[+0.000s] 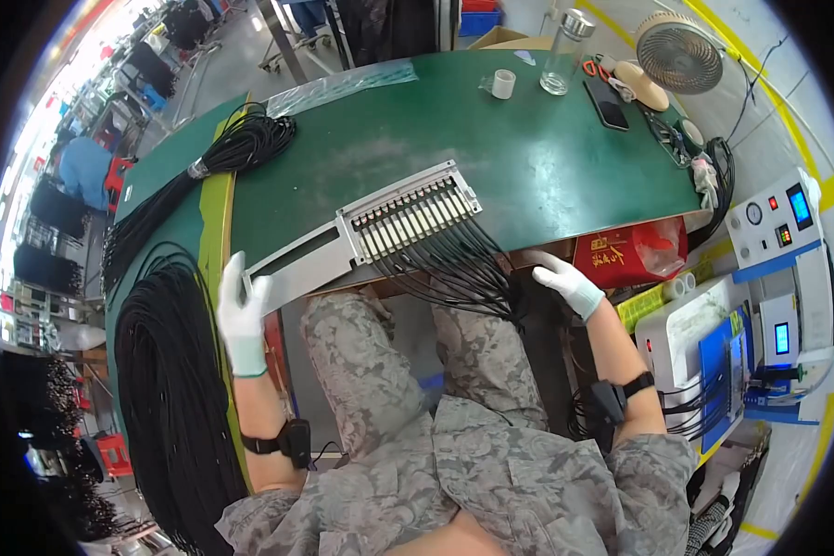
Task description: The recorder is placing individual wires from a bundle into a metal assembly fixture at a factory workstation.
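Note:
A long silver metal fixture (296, 273) lies slanted across the near edge of the green table. Its right half holds a row of pale connectors (417, 227) in slots. From these, black cables (473, 269) run down over the table edge and bunch together above my lap. My left hand (242, 310), in a white glove, is at the fixture's left end with thumb and fingers apart; whether it touches the metal I cannot tell. Also gloved, my right hand (568, 284) is just right of the bunched cables, fingers stretched toward them and holding nothing visible.
Large black cable bundles (171, 371) (241, 144) lie along the left side. Toward the back right are a tape roll (503, 84), a glass bottle (565, 56), a phone (606, 103) and a fan (679, 54). A red bag (621, 255) and a white machine (681, 324) stand at right.

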`<state>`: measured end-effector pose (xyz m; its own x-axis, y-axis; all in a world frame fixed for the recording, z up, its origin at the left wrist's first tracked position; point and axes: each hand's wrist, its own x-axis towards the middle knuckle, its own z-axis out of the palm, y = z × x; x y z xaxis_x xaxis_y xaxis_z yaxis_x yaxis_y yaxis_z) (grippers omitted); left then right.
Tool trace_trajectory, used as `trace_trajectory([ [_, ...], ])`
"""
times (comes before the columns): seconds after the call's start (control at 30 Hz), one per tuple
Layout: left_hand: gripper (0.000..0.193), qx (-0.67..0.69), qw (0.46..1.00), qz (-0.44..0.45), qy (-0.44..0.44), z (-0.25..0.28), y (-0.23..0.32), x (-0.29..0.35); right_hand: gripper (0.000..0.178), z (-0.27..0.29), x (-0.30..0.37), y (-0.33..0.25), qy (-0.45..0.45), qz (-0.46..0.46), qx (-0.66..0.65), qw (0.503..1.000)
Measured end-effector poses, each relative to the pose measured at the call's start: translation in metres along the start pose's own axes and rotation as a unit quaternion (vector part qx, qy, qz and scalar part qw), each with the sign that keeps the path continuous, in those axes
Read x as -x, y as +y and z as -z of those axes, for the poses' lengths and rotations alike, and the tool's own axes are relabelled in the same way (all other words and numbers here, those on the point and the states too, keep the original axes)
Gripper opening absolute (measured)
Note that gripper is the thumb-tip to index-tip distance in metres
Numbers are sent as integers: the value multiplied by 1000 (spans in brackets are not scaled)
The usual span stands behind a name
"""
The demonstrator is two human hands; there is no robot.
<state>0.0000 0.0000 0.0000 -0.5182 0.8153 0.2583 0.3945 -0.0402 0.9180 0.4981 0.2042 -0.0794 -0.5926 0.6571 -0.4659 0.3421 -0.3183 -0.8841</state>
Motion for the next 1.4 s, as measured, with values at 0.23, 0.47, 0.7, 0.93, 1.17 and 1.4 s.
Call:
trace_trajectory([
  [0.23, 91, -441, 863, -180, -166, -78, 31, -33, 79, -110, -53, -66, -242, 166, -26, 956],
  [0.47, 93, -433, 860, -182, -202, -85, 30, -37, 49, -143, -32, -97, -214, 103, -171, 956],
  [0.7, 96, -439, 857, -197, -183, -83, 23, -35, 37, -151, -21, -112, -262, 20, -262, 929],
  [0.93, 96, -447, 851, -181, -205, -86, 36, -37, 34, -122, 19, -39, -298, -19, -278, 913],
  [1.17, 108, -261, 869, -246, -340, -108, 80, -11, 31, -109, 61, -87, -271, 91, -187, 940],
  [1.4, 61, 476, 726, 164, -469, -171, 153, 37, 26, -138, 65, -120, -233, 220, 4, 947],
])
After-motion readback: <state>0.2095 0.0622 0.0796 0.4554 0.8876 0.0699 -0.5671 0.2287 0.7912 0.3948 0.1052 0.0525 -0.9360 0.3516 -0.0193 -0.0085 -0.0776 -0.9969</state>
